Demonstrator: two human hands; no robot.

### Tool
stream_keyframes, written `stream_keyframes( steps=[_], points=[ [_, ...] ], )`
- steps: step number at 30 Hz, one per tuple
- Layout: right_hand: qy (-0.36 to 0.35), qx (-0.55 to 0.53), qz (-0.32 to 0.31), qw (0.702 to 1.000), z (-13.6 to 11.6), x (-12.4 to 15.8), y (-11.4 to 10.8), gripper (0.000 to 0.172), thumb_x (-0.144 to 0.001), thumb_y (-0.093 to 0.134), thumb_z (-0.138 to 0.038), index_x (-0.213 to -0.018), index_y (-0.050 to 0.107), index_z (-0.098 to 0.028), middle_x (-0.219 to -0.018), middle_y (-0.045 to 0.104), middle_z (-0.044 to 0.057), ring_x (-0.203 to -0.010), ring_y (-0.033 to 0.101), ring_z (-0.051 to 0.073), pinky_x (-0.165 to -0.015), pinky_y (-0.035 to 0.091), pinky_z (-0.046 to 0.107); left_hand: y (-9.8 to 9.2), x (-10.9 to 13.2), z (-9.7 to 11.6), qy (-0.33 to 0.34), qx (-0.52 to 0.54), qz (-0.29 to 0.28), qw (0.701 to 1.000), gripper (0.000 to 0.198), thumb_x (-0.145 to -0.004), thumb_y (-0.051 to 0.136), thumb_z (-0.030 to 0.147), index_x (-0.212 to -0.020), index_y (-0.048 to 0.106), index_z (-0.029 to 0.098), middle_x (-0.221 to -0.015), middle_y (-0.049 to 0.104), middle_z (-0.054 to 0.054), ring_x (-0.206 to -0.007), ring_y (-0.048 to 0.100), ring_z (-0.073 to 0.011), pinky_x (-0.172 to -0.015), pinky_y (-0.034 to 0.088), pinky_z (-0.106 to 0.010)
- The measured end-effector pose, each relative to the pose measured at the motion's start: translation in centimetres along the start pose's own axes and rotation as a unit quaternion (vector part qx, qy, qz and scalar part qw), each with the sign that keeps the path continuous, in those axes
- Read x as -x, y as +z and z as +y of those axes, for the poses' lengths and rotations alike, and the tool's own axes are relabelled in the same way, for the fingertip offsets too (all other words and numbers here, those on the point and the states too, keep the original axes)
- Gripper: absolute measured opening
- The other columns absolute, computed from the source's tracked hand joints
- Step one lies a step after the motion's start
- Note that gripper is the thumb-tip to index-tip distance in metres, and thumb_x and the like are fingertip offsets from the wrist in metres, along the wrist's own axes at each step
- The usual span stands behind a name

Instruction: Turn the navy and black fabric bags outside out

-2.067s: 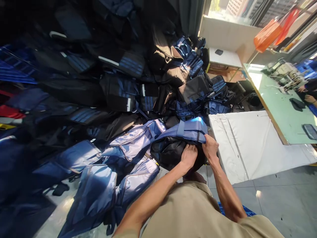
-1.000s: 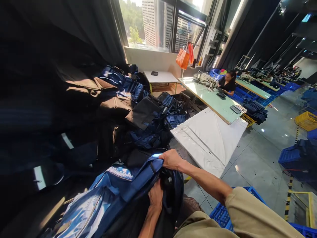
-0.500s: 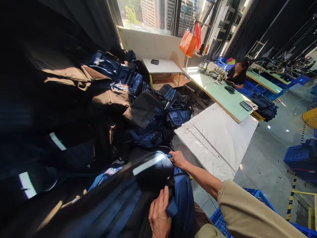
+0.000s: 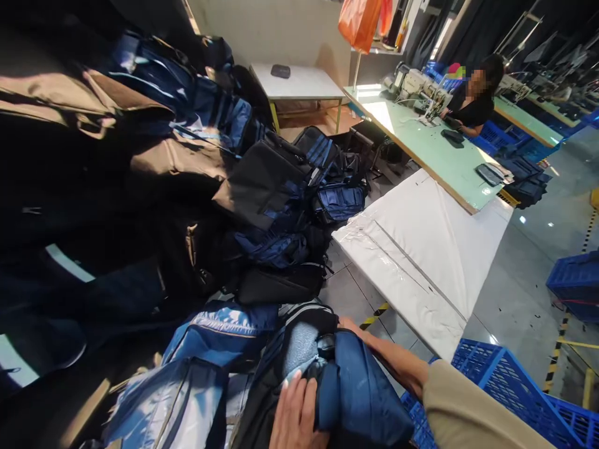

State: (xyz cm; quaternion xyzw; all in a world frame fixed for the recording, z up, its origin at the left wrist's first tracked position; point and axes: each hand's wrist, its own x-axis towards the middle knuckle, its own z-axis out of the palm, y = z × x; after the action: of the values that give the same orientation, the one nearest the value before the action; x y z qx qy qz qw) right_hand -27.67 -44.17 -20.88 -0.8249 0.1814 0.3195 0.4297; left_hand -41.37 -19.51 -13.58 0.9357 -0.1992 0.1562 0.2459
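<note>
A black and dark-blue backpack (image 4: 369,380) stands in front of me, tilted, its light grey-blue lining catching the light near the top. My left hand (image 4: 297,411) lies on its near side, fingers stretched out over the black fabric beside a folded blue flap; the thumb is hidden. At the far upper edge, my right hand (image 4: 349,325) is against the same backpack, its fingers hidden behind the fabric. Left of it lies another blue bag (image 4: 224,327), with a sunlit pale-blue bag (image 4: 163,399) nearer me.
Heaped black, blue and brown bags (image 4: 262,181) fill the left side. A white-covered board (image 4: 421,249) lies right of centre, below a green sewing table (image 4: 397,131) where a person (image 4: 477,100) sits at a sewing machine (image 4: 421,90). Blue crates (image 4: 496,380) stand at lower right.
The backpack's upper part has swung away from the left and now sits more upright, uncovering the blue bags there. My right hand has gone lower, behind its edge. The view has tipped downward.
</note>
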Motion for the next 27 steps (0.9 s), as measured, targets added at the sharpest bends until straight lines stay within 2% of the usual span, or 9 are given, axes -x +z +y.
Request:
stream_keyframes(
  steps=[3,5,7,9,12,15,17,22,27],
  points=[
    [0.027,-0.034,-0.049,0.998,-2.3,-0.6,-4.0,0.057,-0.112,0.063,-0.06,-0.078,0.071,-0.015,-0.068,0.062,-0.001,-0.064,0.061,0.016,-0.059,0.05,0.026,-0.3,0.1,-0.4,-0.012,-0.024,-0.01,1.0,0.101,-0.095,0.05,0.002,-0.185,0.025,0.041,-0.148,0.077,-0.011,-0.144,0.073,-0.0327,-0.126,0.059,-0.06],
    [0.021,-0.075,-0.068,0.995,-4.7,-0.1,-7.5,0.06,-0.114,0.054,-0.064,-0.085,0.076,-0.016,-0.069,0.067,0.002,-0.063,0.061,0.017,-0.058,0.049,0.027,-0.5,-0.2,-0.2,-0.017,-0.031,-0.009,0.999,0.1,-0.097,0.053,0.005,-0.185,0.022,0.041,-0.151,0.075,-0.011,-0.146,0.071,-0.0334,-0.127,0.059,-0.059],
    [-0.021,-0.122,-0.051,0.991,-7.6,1.7,-10.3,0.054,-0.108,0.064,-0.067,-0.118,0.081,-0.016,-0.096,0.081,0.009,-0.081,0.073,0.02,-0.072,0.059,0.03,-0.6,-0.8,0.4,-0.016,-0.031,0.0,0.999,0.095,-0.1,0.057,0.013,-0.185,0.025,0.039,-0.15,0.075,-0.011,-0.149,0.068,-0.0358,-0.128,0.057,-0.061],
    [-0.107,-0.123,0.004,0.987,-10.3,4.5,-10.7,0.079,-0.093,0.085,-0.066,-0.154,0.068,-0.02,-0.14,0.078,0.015,-0.12,0.077,0.028,-0.101,0.063,0.038,-0.7,-1.3,1.3,-0.018,-0.033,0.013,0.999,0.086,-0.102,0.06,0.02,-0.182,0.033,0.036,-0.147,0.075,-0.013,-0.15,0.067,-0.0379,-0.131,0.054,-0.062],
    [-0.224,-0.013,0.082,0.971,-12.2,9.2,-6.1,0.108,-0.083,0.095,-0.059,-0.174,0.05,-0.023,-0.174,0.055,0.019,-0.157,0.056,0.039,-0.129,0.05,0.05,-0.6,-1.5,2.7,-0.034,-0.038,0.045,0.998,0.075,-0.104,0.058,0.021,-0.177,0.042,0.028,-0.144,0.073,-0.015,-0.152,0.063,-0.0387,-0.134,0.047,-0.065],
    [-0.233,0.102,0.167,0.952,-10.2,12.5,1.1,0.094,-0.096,0.081,-0.033,-0.18,0.04,-0.024,-0.185,0.039,0.02,-0.17,0.04,0.043,-0.138,0.038,0.062,-0.2,-1.3,3.5,-0.029,-0.028,0.091,0.995,0.067,-0.104,0.054,0.023,-0.171,0.049,0.019,-0.142,0.072,-0.018,-0.156,0.059,-0.0391,-0.136,0.042,-0.066],
    [-0.199,0.14,0.24,0.94,-7.3,13.4,4.2,0.085,-0.1,0.065,-0.015,-0.18,0.041,-0.028,-0.189,0.033,0.016,-0.174,0.035,0.039,-0.14,0.035,0.061,0.0,-1.3,3.9,-0.026,-0.03,0.103,0.994,0.059,-0.106,0.054,0.023,-0.164,0.057,0.017,-0.14,0.073,-0.018,-0.155,0.059,-0.0379,-0.137,0.041,-0.065],
    [-0.072,0.128,0.264,0.953,-0.6,11.4,3.9,0.086,-0.102,0.045,-0.009,-0.185,0.031,-0.029,-0.179,0.051,0.015,-0.16,0.057,0.033,-0.127,0.054,0.052,0.2,-2.1,4.2,-0.008,-0.067,0.091,0.994,0.038,-0.106,0.065,0.018,-0.144,0.074,0.02,-0.135,0.077,-0.014,-0.149,0.065,-0.0356,-0.136,0.042,-0.063],
    [0.067,0.026,0.129,0.989,2.5,6.8,4.7,0.079,-0.103,0.05,-0.024,-0.178,0.038,-0.004,-0.124,0.082,0.029,-0.125,0.079,0.046,-0.112,0.057,0.067,0.6,-2.0,2.8,0.018,-0.07,0.069,0.995,0.04,-0.104,0.068,0.014,-0.141,0.076,0.026,-0.139,0.077,-0.012,-0.151,0.065,-0.035,-0.135,0.046,-0.061]
  ],
)
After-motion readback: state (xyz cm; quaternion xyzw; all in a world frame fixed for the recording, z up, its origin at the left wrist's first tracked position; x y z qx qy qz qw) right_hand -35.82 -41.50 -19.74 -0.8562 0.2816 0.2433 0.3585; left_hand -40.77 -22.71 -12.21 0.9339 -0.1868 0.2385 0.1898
